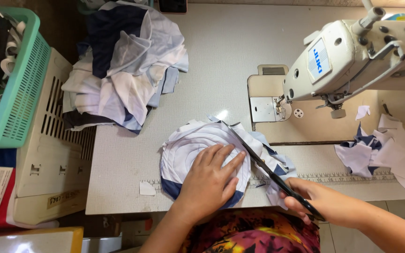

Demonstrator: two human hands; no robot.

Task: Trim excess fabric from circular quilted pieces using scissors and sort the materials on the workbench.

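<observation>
left hand [210, 180] flat, fingers spread, pressing round fabric stack [188, 150] on desk [127, 164] | right hand [322, 201] grips scissors [263, 164] | blades angle up-left along stack's right edge

Cream sewing machine [352, 56] at right; folded fabric pile [123, 65] behind; green basket [22, 89] at left; scraps [385, 150] beneath machine.

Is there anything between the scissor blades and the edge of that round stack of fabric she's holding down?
Nothing visible. The scissors, held in the right hand, already lie along the right edge of the round fabric stack. The left hand presses flat on the stack, its fingers just left of the blades.
</observation>
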